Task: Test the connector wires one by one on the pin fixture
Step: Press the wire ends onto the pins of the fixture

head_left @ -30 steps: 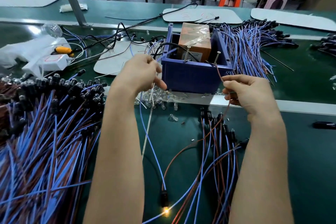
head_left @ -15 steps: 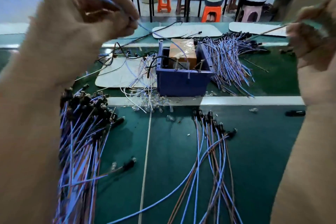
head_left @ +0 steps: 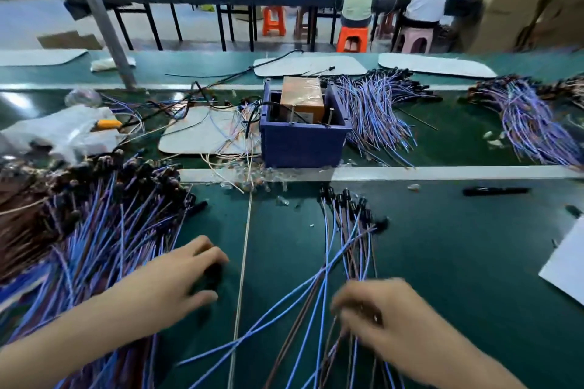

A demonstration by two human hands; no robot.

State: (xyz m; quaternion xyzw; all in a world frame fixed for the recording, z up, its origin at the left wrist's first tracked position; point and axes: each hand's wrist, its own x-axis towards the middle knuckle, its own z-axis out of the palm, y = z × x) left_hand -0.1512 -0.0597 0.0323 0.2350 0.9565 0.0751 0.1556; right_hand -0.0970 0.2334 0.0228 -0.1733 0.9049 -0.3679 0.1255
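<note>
Our left hand [head_left: 177, 286] curls round 1 connector [head_left: 213, 273]; the pin fixture [head_left: 303, 145] lies straight ahead (right hand [head_left: 382, 316] blurred, grip unclear).

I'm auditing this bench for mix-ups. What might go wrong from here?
1. The right hand is on the middle bundle, whose blue and brown wires cross; pulling one may drag its neighbours along.
2. The left hand reaches the edge of the large pile, which lies near that bundle; the two lots may mix.
3. A thin rod lies between both hands and may be snagged.
</note>
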